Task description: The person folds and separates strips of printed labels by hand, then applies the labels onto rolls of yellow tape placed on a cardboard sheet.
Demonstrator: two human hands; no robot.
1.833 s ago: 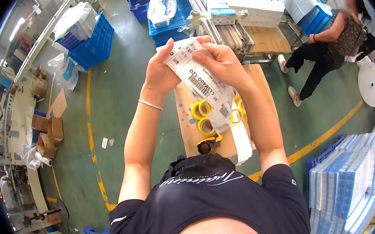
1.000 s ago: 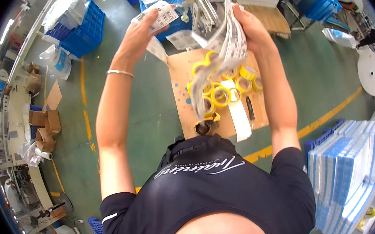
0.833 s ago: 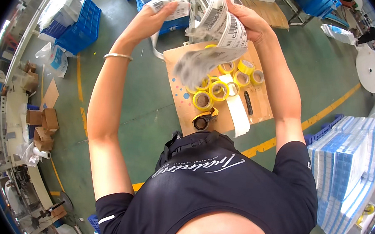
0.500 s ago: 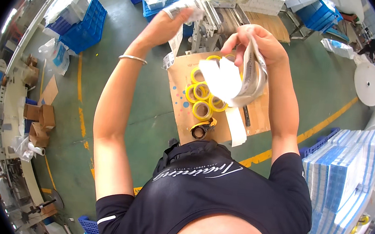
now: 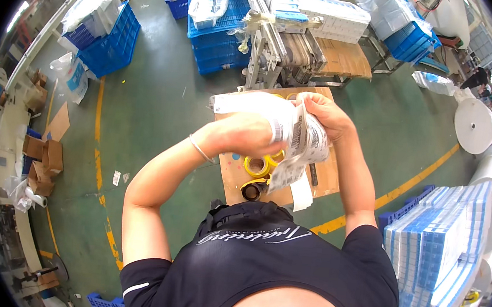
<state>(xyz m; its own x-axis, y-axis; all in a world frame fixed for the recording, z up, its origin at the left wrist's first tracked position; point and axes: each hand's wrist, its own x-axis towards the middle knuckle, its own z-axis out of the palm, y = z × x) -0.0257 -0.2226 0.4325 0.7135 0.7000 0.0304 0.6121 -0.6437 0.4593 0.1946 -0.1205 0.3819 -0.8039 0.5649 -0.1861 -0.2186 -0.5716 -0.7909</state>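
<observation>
Above the board [image 5: 320, 181] with tape rolls [image 5: 256, 166], the left hand [image 5: 248, 133] had been brought across; both it and the right hand [image 5: 327, 114] gripped the white bag [image 5: 300, 141], now bunched together.

One head-worn fisheye view, looking steeply down from close above the raised hands, over the green floor [image 5: 142, 126].

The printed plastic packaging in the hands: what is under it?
Under the packaging a cardboard-topped table shows yellow tape rolls and a dark roll; both hands and packaging cover the rest.
</observation>
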